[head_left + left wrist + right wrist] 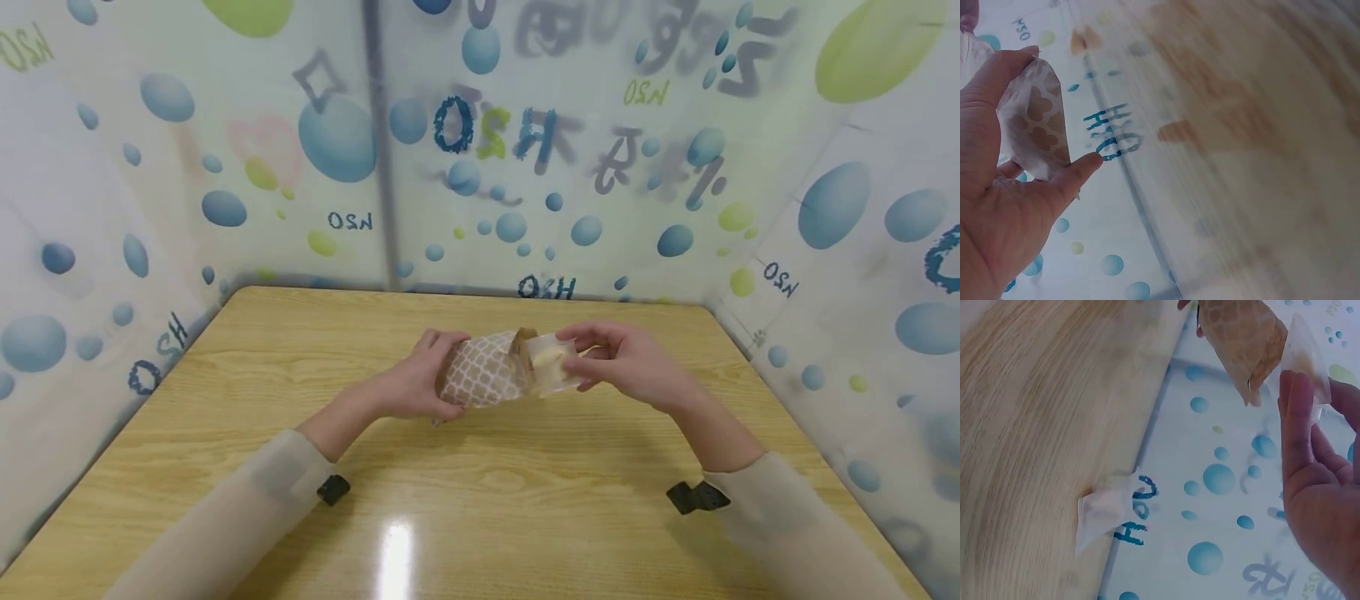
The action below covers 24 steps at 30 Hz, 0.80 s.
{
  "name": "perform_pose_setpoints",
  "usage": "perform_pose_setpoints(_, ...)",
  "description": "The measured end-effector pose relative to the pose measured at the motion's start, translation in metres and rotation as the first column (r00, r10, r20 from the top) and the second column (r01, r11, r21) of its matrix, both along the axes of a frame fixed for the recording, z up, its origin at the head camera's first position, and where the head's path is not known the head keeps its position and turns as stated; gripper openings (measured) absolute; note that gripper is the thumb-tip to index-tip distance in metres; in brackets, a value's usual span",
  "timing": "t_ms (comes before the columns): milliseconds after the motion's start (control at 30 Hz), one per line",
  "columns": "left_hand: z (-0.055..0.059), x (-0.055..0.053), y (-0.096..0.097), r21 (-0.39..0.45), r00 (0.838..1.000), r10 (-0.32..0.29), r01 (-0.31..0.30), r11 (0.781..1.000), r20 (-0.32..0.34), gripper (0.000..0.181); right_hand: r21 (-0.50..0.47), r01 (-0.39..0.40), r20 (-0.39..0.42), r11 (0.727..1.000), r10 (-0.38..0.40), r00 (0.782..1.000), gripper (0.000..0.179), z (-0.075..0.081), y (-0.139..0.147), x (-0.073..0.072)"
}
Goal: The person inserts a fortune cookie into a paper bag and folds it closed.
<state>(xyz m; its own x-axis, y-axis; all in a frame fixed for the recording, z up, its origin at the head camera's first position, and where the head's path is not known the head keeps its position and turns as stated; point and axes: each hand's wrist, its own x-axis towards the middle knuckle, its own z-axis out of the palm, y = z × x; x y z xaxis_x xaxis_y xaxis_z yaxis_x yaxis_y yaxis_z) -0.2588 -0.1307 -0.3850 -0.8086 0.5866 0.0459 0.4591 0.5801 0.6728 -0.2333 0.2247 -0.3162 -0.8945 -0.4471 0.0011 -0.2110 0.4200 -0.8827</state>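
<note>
My left hand (420,379) grips the closed end of a brown paper bag (483,371) with a white lattice pattern, its thumb below and fingers above. The bag lies on its side over the table, its torn-looking open end facing right. At that opening, my right hand (618,362) pinches a small translucent packet (550,364) with something pale inside. In the left wrist view the bag (1038,119) sits between thumb and fingers. In the right wrist view the packet (1307,359) is held between thumb and fingertips, beside the bag's mouth (1266,359).
A light wooden table (495,492) spreads beneath both hands. Behind it and at both sides stand whitish walls (525,192) with blue and green drops and lettering. A second whitish packet shape (1107,509) appears by the table edge in the right wrist view.
</note>
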Motion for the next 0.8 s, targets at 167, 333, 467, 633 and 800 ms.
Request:
perform_pose_setpoints(167,0.0,0.001,0.001,-0.006,1.0,-0.003,0.003,1.0,-0.002,0.11,0.092,0.009,-0.083,0.996,-0.002,0.997,0.04,-0.005,-0.01,-0.005)
perform_pose_setpoints(333,-0.002,0.0,0.002,-0.013,1.0,-0.016,0.016,1.0,0.006,0.112,0.117,0.025,-0.116,0.993,-0.012,0.993,0.04,-0.008,-0.017,-0.01)
perform_pose_setpoints(467,-0.001,0.001,0.002,-0.013,0.999,-0.025,0.025,1.0,0.021,0.113,0.126,0.039,-0.124,0.991,-0.023,0.992,0.041,-0.008,-0.02,-0.01)
perform_pose_setpoints(633,0.0,0.001,0.002,-0.011,0.999,-0.026,0.027,1.0,0.02,0.114,0.141,0.05,-0.146,0.989,-0.029,0.989,0.039,-0.007,-0.021,-0.011)
perform_pose_setpoints(800,-0.001,0.0,0.001,-0.001,1.0,-0.021,0.021,1.0,0.01,0.112,0.125,0.05,-0.174,0.991,-0.028,0.984,0.037,-0.012,-0.028,-0.011)
